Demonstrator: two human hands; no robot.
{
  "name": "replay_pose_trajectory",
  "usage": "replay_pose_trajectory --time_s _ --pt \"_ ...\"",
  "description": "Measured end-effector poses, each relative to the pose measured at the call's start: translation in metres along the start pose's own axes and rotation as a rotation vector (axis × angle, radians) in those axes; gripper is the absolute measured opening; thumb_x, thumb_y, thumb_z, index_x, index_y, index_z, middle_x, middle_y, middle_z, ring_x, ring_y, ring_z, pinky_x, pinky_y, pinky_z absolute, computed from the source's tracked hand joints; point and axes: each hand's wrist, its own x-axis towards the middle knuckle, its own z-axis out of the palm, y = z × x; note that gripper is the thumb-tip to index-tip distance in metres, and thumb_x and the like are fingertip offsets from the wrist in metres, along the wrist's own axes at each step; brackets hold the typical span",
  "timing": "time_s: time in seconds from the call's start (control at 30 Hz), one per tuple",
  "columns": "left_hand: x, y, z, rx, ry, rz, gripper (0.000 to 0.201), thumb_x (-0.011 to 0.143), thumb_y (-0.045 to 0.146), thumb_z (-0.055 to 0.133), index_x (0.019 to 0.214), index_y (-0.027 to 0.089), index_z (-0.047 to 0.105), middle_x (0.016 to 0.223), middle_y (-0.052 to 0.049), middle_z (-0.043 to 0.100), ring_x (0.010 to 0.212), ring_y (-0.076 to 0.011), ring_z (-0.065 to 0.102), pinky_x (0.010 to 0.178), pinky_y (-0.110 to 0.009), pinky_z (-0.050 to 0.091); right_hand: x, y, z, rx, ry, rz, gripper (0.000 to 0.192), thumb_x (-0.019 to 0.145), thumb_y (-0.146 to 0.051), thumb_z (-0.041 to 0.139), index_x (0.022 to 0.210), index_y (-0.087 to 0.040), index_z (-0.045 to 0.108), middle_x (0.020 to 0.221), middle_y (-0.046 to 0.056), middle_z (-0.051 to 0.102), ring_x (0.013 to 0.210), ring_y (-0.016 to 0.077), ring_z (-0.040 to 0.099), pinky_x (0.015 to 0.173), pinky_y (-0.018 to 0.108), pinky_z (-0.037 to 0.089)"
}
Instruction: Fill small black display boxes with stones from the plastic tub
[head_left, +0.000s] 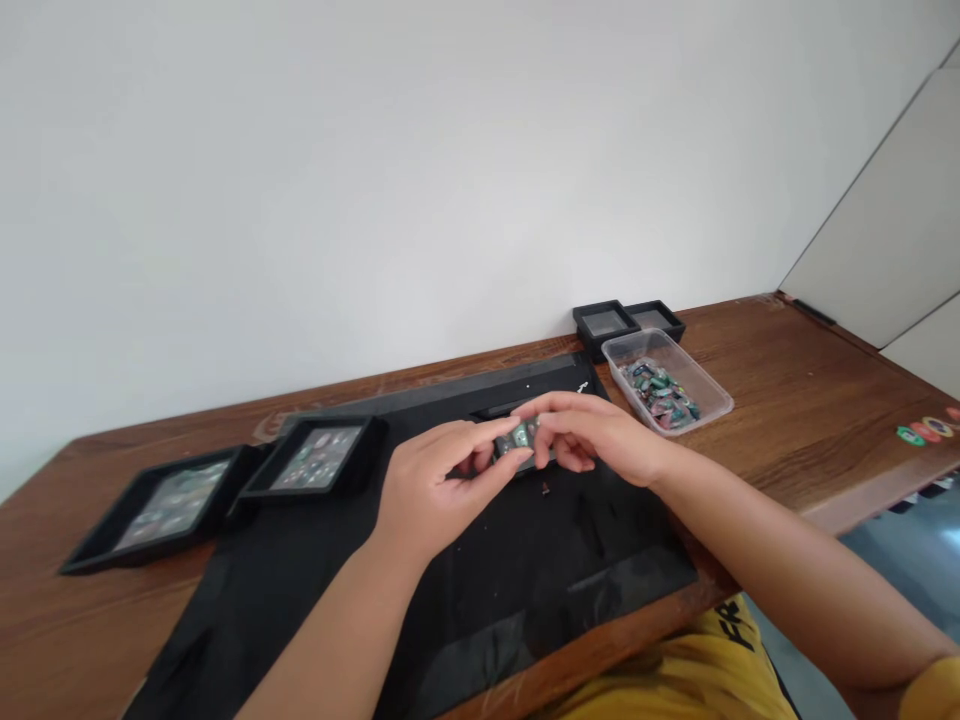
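Note:
Over the black mat [540, 580], my left hand [431, 485] is closed, thumb and fingers pinching the left side of a small flat holder with glossy green stones [521, 435]. The fingers of my right hand [600, 432] are bent over its right side, touching the stones or the holder; whether they grip a single stone is hidden. Behind the hands, part of a black frame [491, 410] shows on the mat. A tiny brownish bit [546, 489] lies just in front of the holder.
Two black display boxes with stones, one nearer [169, 505] and one beside it [319, 457], rest at left. Back right stand small black boxes [606, 322] and a clear plastic tub [716, 395] of loose coloured stones. Round stickers [934, 429] mark the wooden table's [795, 400] right edge.

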Motion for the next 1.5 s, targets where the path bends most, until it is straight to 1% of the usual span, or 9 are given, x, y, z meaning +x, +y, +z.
replay_pose_trajectory --time_s 0.1,0.23,0.37,0.53,0.97,1.1,1.2,1.33,1.5 --pt "-0.001 -0.005 0.001 0.029 -0.041 -0.077 0.018 0.093 0.036 0.069 0.099 0.023 0.08 0.054 0.008 0.051 0.049 -0.0082 0.048 0.054 -0.021 0.044 -0.003 -0.009 -0.004 -0.038 0.133 -0.103 0.028 0.093 -0.039 0.059 0.111 -0.017 0.064 0.068 -0.003 0.065 0.045 0.0066 0.036 0.043 0.023 0.021" --pt "-0.005 -0.012 0.006 0.137 -0.198 -0.256 0.025 0.091 0.046 0.067 0.094 0.026 0.082 0.049 0.008 0.047 0.043 -0.0092 0.043 0.047 -0.023 0.036 -0.006 -0.015 -0.009 -0.096 0.279 -0.217 0.03 0.093 -0.046 0.059 0.105 -0.019 0.063 0.065 -0.004 0.062 0.047 0.0074 0.033 0.045 0.025 0.02" --pt "-0.007 -0.014 0.01 0.181 -0.336 -0.335 0.021 0.087 0.045 0.069 0.091 0.03 0.083 0.047 0.008 0.049 0.039 -0.0109 0.043 0.043 -0.025 0.029 -0.006 -0.013 -0.007 -0.154 0.279 -0.231 0.03 0.095 -0.047 0.056 0.104 -0.019 0.064 0.065 -0.004 0.061 0.048 0.0081 0.034 0.048 0.025 0.025" --pt "-0.006 -0.011 0.012 0.214 -0.399 -0.378 0.02 0.088 0.043 0.068 0.093 0.032 0.083 0.048 0.006 0.054 0.04 -0.0136 0.051 0.043 -0.024 0.03 -0.004 -0.005 -0.003 -0.234 0.245 -0.244 0.029 0.096 -0.047 0.056 0.101 -0.019 0.064 0.066 -0.004 0.06 0.054 0.0092 0.04 0.053 0.025 0.03" --pt "-0.009 -0.011 0.015 0.222 -0.369 -0.422 0.02 0.086 0.041 0.068 0.094 0.03 0.082 0.049 0.006 0.057 0.042 -0.0156 0.055 0.044 -0.025 0.031 -0.004 -0.01 -0.01 -0.292 0.297 -0.317 0.033 0.095 -0.054 0.06 0.096 -0.021 0.065 0.068 -0.004 0.059 0.058 0.0099 0.044 0.055 0.026 0.031" --pt "-0.009 -0.012 0.016 0.237 -0.374 -0.431 0.02 0.086 0.042 0.068 0.093 0.03 0.082 0.048 0.006 0.054 0.04 -0.0154 0.053 0.042 -0.025 0.029 -0.007 -0.021 -0.029 -0.337 0.425 -0.379 0.032 0.095 -0.051 0.061 0.097 -0.02 0.066 0.07 -0.003 0.06 0.056 0.0091 0.041 0.057 0.027 0.034" --pt "-0.009 -0.011 0.016 0.243 -0.392 -0.425 0.019 0.085 0.041 0.068 0.092 0.03 0.082 0.048 0.007 0.053 0.038 -0.0145 0.05 0.041 -0.025 0.028 -0.013 -0.029 -0.047 -0.522 0.637 -0.415 0.028 0.096 -0.046 0.057 0.091 -0.02 0.065 0.071 0.0 0.06 0.063 0.0117 0.049 0.063 0.028 0.037" --pt "-0.009 -0.01 0.016 0.262 -0.411 -0.448 0.02 0.086 0.04 0.066 0.091 0.029 0.082 0.048 0.006 0.052 0.037 -0.014 0.048 0.041 -0.025 0.027 -0.022 -0.037 -0.067 -0.99 0.892 -0.217 0.024 0.094 -0.04 0.058 0.093 -0.019 0.07 0.08 0.004 0.067 0.069 0.0154 0.054 0.068 0.031 0.038" --pt "-0.007 -0.009 0.015 0.255 -0.426 -0.426 0.024 0.088 0.04 0.062 0.092 0.028 0.082 0.048 0.006 0.052 0.037 -0.0132 0.047 0.04 -0.024 0.027 -0.025 -0.039 -0.081 -1.225 0.911 0.034 0.031 0.096 -0.043 0.054 0.091 -0.019 0.073 0.078 0.006 0.069 0.07 0.0184 0.058 0.064 0.031 0.036"
